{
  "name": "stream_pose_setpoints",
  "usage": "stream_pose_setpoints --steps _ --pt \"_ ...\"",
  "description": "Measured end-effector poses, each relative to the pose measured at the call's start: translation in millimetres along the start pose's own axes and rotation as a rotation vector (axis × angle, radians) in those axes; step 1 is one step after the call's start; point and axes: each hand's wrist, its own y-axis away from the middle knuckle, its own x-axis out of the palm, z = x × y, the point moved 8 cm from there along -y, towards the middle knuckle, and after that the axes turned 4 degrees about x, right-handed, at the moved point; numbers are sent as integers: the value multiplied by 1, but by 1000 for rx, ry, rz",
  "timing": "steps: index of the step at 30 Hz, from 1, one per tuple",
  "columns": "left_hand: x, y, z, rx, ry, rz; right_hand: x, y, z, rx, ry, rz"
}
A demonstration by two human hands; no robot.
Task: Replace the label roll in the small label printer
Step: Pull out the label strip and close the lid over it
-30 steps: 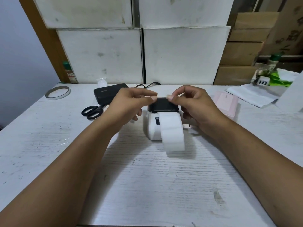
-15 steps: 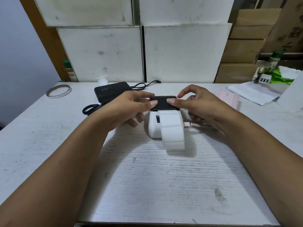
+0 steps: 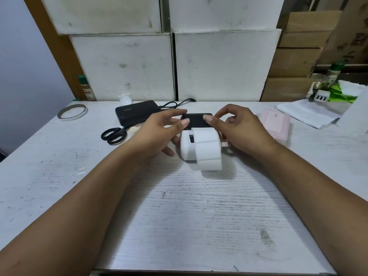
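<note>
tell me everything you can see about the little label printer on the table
The label printer is a small white, plastic-looking box with rounded corners and a dark lid on top. It sits upright on the white table, between the two hands. A strip of white labels comes out under the lid and drapes down its front to the tabletop. The left hand and right hand each have a thumb tip at the lid's front edge. A small dark marking shows on its front face.

Surface (image 3: 199, 226): we are seeing white, scuffed wood grain.
Centre: label printer (image 3: 188, 148) is sitting with label strip (image 3: 209, 150) spilling forward.
Left: scissors (image 3: 113, 134), black power bank (image 3: 135, 112), tape ring (image 3: 72, 112) are lying.
Right: pink box (image 3: 276, 124), white paper (image 3: 306, 112) are resting.
</note>
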Motion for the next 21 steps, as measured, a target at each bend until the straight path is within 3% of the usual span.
stream_pose_setpoints --steps 3,8,11,21 --pt "2 -4 0 11 -3 -32 0 -1 2 -49 82 -55" --pt "1 -5 3 -17 53 -10 8 10 -1 65 -201 303" --pt "1 -5 6 -29 76 3 10 14 3 0 -113 419" --pt "2 -6 8 -37 134 11 16 10 2 0 -4 388"
